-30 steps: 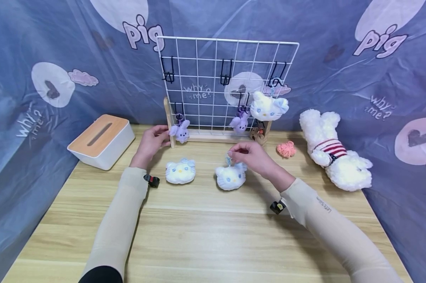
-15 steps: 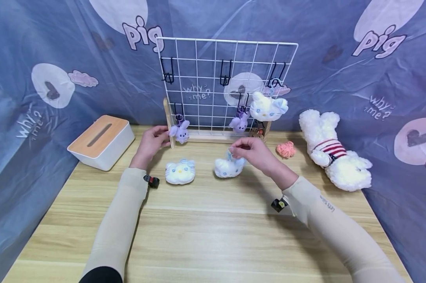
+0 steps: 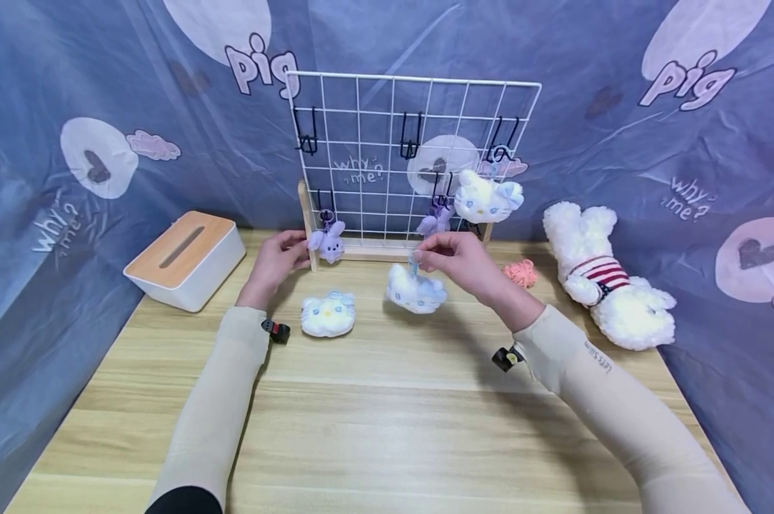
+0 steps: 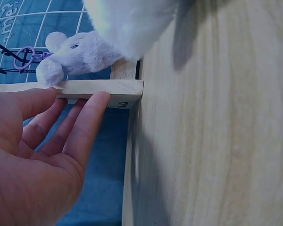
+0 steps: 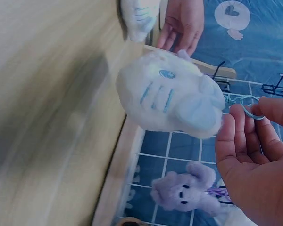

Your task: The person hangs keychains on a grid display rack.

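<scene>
Right hand (image 3: pixel 459 263) is pinching the blue ring (image 5: pixel 247 104) of a white cat plush (image 3: pixel 415 291), which is hanging clear above the table (image 3: pixel 387 428), just before the wire grid (image 3: pixel 413 153). Left hand (image 3: pixel 278 258), fingers straight, is touching the grid's wooden post (image 4: pixel 104 87). Backdrop is reading "pig", "why me?".

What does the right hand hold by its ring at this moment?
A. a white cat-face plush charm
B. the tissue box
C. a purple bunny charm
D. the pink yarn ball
A: the right hand pinches the blue ring of the white cat-face plush charm, which hangs clear above the table.
</scene>
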A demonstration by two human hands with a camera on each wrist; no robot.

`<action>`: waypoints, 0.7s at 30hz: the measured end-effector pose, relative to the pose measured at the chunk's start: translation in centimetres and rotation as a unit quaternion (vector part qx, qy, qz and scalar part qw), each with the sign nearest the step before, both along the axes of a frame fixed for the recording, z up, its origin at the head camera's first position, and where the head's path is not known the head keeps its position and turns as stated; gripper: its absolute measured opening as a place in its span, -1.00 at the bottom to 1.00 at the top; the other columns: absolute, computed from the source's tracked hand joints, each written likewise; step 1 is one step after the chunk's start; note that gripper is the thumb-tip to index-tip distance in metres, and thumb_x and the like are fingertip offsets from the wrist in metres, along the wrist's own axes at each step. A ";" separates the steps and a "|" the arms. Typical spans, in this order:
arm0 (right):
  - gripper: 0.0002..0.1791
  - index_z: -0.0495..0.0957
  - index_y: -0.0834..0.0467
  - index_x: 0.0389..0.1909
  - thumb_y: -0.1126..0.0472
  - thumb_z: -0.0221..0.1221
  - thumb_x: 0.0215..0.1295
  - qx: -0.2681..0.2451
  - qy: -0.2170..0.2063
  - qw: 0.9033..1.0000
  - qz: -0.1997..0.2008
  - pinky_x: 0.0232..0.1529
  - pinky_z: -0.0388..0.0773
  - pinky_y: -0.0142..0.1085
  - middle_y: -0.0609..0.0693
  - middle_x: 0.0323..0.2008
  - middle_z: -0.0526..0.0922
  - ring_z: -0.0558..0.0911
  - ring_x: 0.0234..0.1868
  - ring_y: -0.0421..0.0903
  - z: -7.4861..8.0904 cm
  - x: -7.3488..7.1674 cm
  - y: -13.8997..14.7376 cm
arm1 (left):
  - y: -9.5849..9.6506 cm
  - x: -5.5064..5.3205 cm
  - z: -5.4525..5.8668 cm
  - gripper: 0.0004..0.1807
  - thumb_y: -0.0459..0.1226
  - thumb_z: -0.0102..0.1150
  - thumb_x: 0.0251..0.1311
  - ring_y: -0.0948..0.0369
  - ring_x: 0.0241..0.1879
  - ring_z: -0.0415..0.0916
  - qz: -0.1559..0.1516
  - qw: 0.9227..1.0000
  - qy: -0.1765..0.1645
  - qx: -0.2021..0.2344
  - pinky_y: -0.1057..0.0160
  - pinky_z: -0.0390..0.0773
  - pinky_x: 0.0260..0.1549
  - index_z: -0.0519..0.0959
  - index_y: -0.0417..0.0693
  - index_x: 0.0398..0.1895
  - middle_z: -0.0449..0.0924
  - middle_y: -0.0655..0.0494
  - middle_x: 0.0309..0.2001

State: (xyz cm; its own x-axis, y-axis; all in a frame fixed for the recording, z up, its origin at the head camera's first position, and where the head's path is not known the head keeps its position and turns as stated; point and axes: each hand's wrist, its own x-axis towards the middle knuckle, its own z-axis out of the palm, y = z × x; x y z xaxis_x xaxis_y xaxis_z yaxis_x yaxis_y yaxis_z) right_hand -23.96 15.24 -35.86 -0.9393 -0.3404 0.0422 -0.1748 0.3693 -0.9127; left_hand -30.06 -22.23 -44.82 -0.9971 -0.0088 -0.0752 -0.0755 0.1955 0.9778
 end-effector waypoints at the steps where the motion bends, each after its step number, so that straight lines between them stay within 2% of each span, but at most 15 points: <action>1: -0.81 0.78 0.32 0.02 0.26 0.36 0.59 -0.001 0.002 1.000 0.000 -0.06 0.84 -0.36 0.01 -0.26 0.82 0.75 -0.21 -0.16 0.2 0.0 0.0 | 0.0 0.0 0.0 -0.54 -0.34 0.13 0.72 0.02 0.15 0.70 0.000 1.000 0.000 0.001 0.16 0.88 0.26 0.50 -0.33 0.55 0.57 -0.28 0.30; 5: -0.80 0.77 0.33 0.03 0.27 0.36 0.59 -0.009 0.003 1.000 0.001 -0.10 0.82 -0.44 -0.05 -0.26 0.79 0.74 -0.21 -0.18 1.1 -0.2 -0.2 | 0.0 0.0 -0.1 -0.54 -0.33 0.13 0.72 0.04 0.14 0.70 -0.001 1.000 0.002 0.001 0.11 0.87 0.30 0.51 -0.32 0.55 0.59 -0.27 0.29; 10: -0.78 0.74 0.36 0.04 0.26 0.35 0.60 -0.015 -0.003 1.000 0.003 -0.05 0.86 -0.43 -0.09 -0.22 0.76 0.75 -0.18 -0.20 2.4 -0.4 -0.6 | 0.0 0.0 -0.2 -0.54 -0.33 0.13 0.72 0.09 0.11 0.70 -0.002 1.000 0.005 0.003 0.11 0.87 0.30 0.51 -0.33 0.54 0.59 -0.25 0.28; 16: -0.77 0.76 0.28 0.04 0.17 0.37 0.60 0.004 0.020 1.000 0.006 -0.08 0.81 -0.45 -0.07 -0.26 0.79 0.75 -0.15 -0.10 4.4 -0.6 -1.1 | 0.0 -0.2 -0.4 -0.55 -0.32 0.13 0.72 0.11 0.10 0.71 -0.002 1.000 0.007 0.000 0.13 0.88 0.28 0.52 -0.33 0.53 0.60 -0.27 0.30; 21: -0.75 0.78 0.26 0.06 0.14 0.37 0.61 0.008 0.035 0.999 -0.003 -0.13 0.77 -0.44 -0.11 -0.29 0.80 0.75 -0.18 -0.12 6.0 -0.9 -1.5 | 0.0 -0.1 -0.4 -0.55 -0.31 0.13 0.72 0.12 0.10 0.71 0.000 1.000 0.008 -0.002 0.11 0.88 0.29 0.52 -0.31 0.53 0.60 -0.29 0.32</action>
